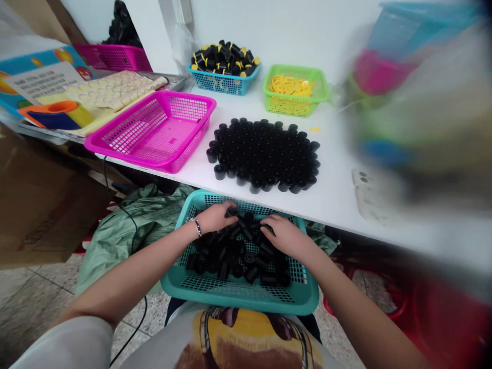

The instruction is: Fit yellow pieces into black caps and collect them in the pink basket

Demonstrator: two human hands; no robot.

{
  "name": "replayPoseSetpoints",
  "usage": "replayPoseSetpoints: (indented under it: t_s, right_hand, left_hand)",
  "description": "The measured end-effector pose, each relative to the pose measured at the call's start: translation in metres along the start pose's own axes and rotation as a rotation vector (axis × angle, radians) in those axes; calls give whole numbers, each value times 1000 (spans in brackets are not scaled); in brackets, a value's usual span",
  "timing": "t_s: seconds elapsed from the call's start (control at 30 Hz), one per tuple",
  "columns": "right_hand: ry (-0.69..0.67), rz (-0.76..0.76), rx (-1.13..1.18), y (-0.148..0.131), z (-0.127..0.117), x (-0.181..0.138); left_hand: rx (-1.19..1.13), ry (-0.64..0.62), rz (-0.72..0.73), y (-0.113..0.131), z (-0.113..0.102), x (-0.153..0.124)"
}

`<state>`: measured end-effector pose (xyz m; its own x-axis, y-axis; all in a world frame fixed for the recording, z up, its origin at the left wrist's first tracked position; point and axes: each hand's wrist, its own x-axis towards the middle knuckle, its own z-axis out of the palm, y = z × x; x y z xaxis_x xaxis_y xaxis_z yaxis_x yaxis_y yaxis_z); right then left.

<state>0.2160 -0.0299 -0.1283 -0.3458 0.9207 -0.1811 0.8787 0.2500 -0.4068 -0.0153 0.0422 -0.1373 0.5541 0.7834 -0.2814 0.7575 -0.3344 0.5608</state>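
left hand: the left hand (215, 217) is over the far side of the pile, fingers (231, 211) curled down onto a black piece; can't tell if it's actually gripped or just touched.
right hand: the right hand (286, 237) is low on the pile too, fingers loosely curved and not clenched; no clear grasp on anything from here.
main stuff: the short black plastic cylinders (240, 251) lie in a jumbled heap in the teal plastic basket (238, 301), which seems to sit on the person's lap, right under both hands.
on the table: black cylinders (263, 154) stand packed in a big patch on the white table (338, 210), just past the teal basket.
further out: a magenta mesh basket (154, 156) is on the left, a blue basket (223, 84) holds black pieces with yellow ends, and a green basket (294, 105) holds yellow bits.
blurry bit: the colourful stuff at far right is too smeared to make out.
handling tip: imo these look rolly, so working fingertips low and inside the basket walls seems best, one piece at a time rather than raking the heap.
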Motion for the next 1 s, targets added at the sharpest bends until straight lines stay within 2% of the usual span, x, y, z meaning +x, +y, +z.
replayPoseSetpoints:
  t_s: [0.17, 0.27, 0.4, 0.47, 0.53, 0.63, 0.77, 0.83, 0.93, 1.0]
  right_hand:
    - [-11, -211, -51, -17, 4, 30]
    - [-55, -156, -93, -27, 11, 44]
    - [-72, -48, -84, -36, 23, 58]
    - [-99, -35, -51, -36, 26, 62]
    - [-135, -35, 0, -34, 24, 63]
    - [-218, -41, 107, -26, 15, 60]
    - [-330, -51, 276, -11, 5, 43]
    - [-352, 15, 434, -6, 2, 33]
    - [-336, 195, 747, -2, -1, 22]
    - [-309, 254, 839, -1, -6, 16]
  left_hand:
    - [-138, -104, 13, -5, -7, 1]
    - [-253, -114, 53, -11, -6, 1]
    - [-231, 55, 117, -9, -1, -1]
    - [-151, 156, 196, -2, 0, -4]
    - [-127, 200, 274, 5, 1, -7]
    - [-152, 173, 337, 12, 2, -12]
    - [-218, 128, 339, 14, 4, -17]
    - [-283, 90, 329, 15, 5, -19]
    - [-360, 44, 315, 19, 3, -20]
    - [-374, 9, 317, 26, 3, -20]
